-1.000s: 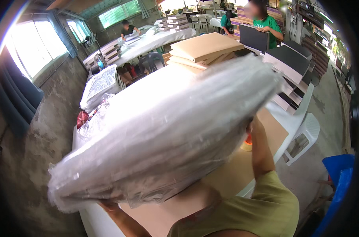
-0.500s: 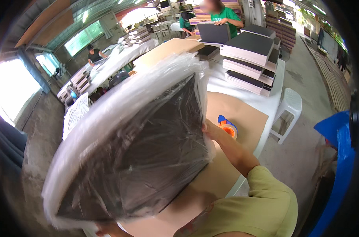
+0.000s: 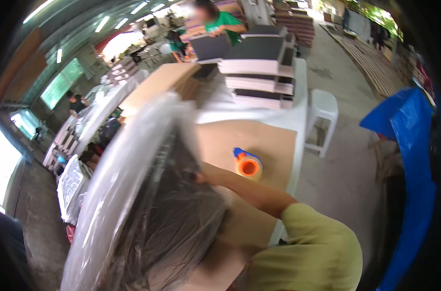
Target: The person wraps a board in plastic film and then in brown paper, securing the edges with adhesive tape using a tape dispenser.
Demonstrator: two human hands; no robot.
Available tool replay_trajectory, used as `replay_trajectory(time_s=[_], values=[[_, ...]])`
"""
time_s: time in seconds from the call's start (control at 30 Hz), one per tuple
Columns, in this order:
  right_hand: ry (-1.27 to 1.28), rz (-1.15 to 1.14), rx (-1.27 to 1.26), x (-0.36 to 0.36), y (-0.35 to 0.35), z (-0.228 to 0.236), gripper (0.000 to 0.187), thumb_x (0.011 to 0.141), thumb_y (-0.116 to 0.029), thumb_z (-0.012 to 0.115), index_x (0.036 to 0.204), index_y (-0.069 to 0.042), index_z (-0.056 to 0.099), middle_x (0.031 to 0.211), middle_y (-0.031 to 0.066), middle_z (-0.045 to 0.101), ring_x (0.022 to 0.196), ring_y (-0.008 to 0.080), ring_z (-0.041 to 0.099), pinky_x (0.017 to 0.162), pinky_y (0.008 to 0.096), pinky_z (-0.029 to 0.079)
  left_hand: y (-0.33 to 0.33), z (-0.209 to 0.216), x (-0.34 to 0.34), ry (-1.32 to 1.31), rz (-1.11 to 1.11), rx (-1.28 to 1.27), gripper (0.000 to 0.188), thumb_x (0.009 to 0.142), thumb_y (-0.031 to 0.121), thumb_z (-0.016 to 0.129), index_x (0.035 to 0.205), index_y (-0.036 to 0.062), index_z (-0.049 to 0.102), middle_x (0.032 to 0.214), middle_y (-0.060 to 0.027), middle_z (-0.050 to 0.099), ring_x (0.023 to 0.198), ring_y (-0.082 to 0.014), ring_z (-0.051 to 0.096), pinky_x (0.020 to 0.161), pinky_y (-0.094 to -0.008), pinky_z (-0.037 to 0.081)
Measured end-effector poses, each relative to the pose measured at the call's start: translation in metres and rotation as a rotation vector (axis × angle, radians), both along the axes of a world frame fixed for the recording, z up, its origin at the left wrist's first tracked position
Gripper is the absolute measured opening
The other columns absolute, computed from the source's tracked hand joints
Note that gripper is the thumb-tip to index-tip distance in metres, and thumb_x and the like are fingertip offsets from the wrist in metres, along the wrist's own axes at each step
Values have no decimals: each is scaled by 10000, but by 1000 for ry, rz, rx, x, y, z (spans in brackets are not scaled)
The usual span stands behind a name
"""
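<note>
A large dark panel wrapped in clear plastic (image 3: pixel 167 228) is held up and tilted, filling the lower left of the view and blurred by motion. My right hand (image 3: pixel 201 177) grips its right edge, the fingers partly behind the plastic. My left hand is out of sight, beyond the panel or the lower edge. To the right of the panel, a blue and orange tape dispenser (image 3: pixel 248 165) with a roll of tape lies on a brown cardboard sheet (image 3: pixel 274 140).
Stacked black-topped boards (image 3: pixel 253 54) stand at the table's far end. A white stool (image 3: pixel 323 114) is beside the table, right of it a blue tarp (image 3: pixel 414 155). A person in a green shirt (image 3: pixel 228 24) handles a dark board; other people work farther back.
The wrapped panel has swung left and turned more edge-on, my right hand moving with it. My view has shifted right. The left hand, partly visible before, is now out of sight.
</note>
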State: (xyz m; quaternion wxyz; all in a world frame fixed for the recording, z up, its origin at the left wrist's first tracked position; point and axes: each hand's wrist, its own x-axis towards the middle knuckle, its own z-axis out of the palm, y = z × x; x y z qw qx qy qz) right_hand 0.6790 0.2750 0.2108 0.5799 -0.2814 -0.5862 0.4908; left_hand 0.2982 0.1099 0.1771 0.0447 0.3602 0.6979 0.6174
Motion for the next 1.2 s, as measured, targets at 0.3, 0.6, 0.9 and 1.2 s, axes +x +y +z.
replay_trajectory(time_s=[0.3, 0.6, 0.9, 1.2], values=[[-50, 180, -61, 26, -24, 34, 866, 638, -326, 741, 1320, 29, 341, 1293, 167, 439, 1196, 267, 394, 1024, 354, 264, 29, -9, 24, -9, -90, -32, 834, 788, 607, 446, 1281, -57, 339, 1345, -187, 358, 1195, -311, 376, 992, -440, 324], [277, 448, 108, 3, 3, -5, 1130, 560, -468, 797, 1380, 25, 196, 1359, 154, 341, 1258, 246, 310, 1056, 334, 213, 18, -16, 19, -20, -62, -46, 774, 821, 563, 441, 1259, -70, 360, 1331, -198, 373, 1171, -315, 401, 973, -439, 348], [-27, 226, -61, -5, 32, -1, 1125, 526, -346, 828, 1386, 12, 196, 1350, 160, 363, 1264, 269, 310, 1053, 340, 223, 19, -30, 26, -62, -56, -85, 716, 854, 519, 435, 1237, -84, 382, 1317, -209, 388, 1146, -319, 427, 954, -438, 372], [-4, 139, -152, -7, 28, -22, 821, 512, -289, 841, 1163, 69, 494, 1131, 168, 545, 1090, 258, 472, 924, 317, 348, 8, -48, 25, -60, 27, -10, 640, 895, 495, 371, 1212, -58, 432, 1310, -204, 403, 1125, -319, 450, 906, -432, 414]])
